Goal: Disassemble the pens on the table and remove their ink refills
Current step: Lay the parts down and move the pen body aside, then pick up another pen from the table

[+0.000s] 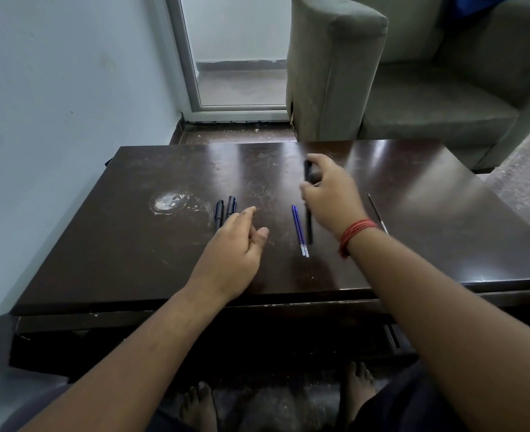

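Pens [225,211] seemingly unbranded; markings unreadable.

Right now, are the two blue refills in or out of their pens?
Out: the two blue refills lie bare on the table, beside a black pen barrel.

Two bare forearms, no sleeves, left hand [235,244], right hand [332,194], red thread band [355,233] wound round right wrist, bare feet [199,406], dark clothing at lap.

Pale blue wall [54,88] left; glass door [238,51] behind; grey sofa [429,88] right; dark glossy table [132,244] w/ white scuff.
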Available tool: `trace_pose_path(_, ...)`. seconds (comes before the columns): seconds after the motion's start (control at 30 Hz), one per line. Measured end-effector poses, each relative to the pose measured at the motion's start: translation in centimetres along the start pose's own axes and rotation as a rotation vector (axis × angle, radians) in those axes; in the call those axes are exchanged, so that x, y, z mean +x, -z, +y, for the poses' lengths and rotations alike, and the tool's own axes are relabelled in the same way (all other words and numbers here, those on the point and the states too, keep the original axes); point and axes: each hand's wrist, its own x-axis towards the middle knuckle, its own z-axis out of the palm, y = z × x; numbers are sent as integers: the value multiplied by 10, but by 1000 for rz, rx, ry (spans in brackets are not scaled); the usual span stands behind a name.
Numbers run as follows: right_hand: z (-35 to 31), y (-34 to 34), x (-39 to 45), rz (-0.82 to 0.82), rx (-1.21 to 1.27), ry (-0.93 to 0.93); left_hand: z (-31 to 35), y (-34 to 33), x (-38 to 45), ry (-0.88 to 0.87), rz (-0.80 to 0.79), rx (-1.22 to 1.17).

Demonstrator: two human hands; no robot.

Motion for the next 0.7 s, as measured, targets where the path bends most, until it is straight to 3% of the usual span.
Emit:
trace_pose_path(0.17, 56, 33, 17, -80, -428, -152, -9, 5, 4, 16, 38, 35)
trace_pose_path(0.3, 71, 32, 20, -77, -481, -263, -9, 3, 4, -12, 63, 49)
trace_pose_path(0.7, 82, 27, 19, -75, -611, -275, -16, 12, 7, 28, 105, 94)
